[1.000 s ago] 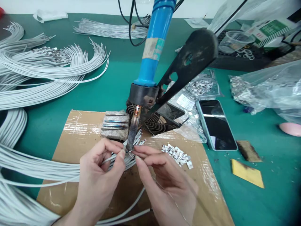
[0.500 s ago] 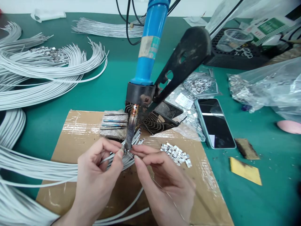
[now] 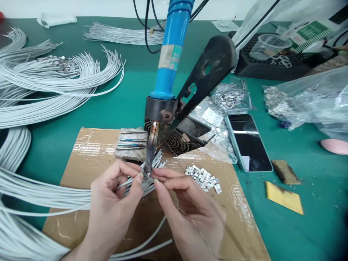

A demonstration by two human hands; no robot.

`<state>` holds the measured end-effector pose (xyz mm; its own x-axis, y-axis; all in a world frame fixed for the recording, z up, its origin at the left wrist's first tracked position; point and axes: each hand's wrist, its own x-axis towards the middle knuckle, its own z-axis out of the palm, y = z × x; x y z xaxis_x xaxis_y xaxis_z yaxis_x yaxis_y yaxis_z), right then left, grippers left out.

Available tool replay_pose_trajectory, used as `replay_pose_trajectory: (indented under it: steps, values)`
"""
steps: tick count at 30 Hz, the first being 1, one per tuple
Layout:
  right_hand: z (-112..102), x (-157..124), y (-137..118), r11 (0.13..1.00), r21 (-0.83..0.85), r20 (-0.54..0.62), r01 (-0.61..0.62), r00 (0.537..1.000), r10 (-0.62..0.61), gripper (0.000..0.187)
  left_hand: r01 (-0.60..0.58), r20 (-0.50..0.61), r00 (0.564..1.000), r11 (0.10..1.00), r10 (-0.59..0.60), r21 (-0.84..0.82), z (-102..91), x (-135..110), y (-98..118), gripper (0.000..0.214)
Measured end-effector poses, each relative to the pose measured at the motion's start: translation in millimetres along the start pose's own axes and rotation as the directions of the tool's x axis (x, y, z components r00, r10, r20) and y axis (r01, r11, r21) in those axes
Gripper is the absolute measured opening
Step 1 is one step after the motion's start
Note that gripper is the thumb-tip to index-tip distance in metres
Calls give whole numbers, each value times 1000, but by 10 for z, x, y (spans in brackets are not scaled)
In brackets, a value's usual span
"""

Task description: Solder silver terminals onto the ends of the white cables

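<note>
A blue-handled soldering iron [image 3: 170, 58] stands in a black holder [image 3: 202, 78], tip pointing down over a taped cardboard sheet [image 3: 87, 152]. My left hand [image 3: 114, 203] pinches the end of a white wire [image 3: 123, 184] right under the iron's tip [image 3: 149, 163]. My right hand [image 3: 187, 210] pinches a thin strand of solder wire [image 3: 181, 210] and brings its end to the same spot. Both sets of fingertips nearly touch below the tip. A fan of white wire ends [image 3: 154, 161] lies beneath the hands.
Bundles of white wires [image 3: 54, 78] cover the green table at left. A pile of small metal terminals [image 3: 203, 177] sits right of my hands. A phone [image 3: 247, 141], bags of terminals [image 3: 307, 101], a yellow sponge [image 3: 284, 197] and a grey pad with needles [image 3: 132, 143] lie nearby.
Hands hold the same pinch at the iron tip. The view has shifted slightly; nothing taken or released.
</note>
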<state>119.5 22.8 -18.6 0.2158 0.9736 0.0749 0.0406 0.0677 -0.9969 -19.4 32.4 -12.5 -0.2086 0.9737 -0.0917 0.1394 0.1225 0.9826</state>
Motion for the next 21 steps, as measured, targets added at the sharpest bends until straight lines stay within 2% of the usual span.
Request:
replay_pose_trajectory:
  steps: [21]
  values:
    - [-22, -4, 22, 1000, -20, -5, 12, 1000, -12, 16, 35, 1, 999, 999, -35, -32, -4, -17, 45, 20]
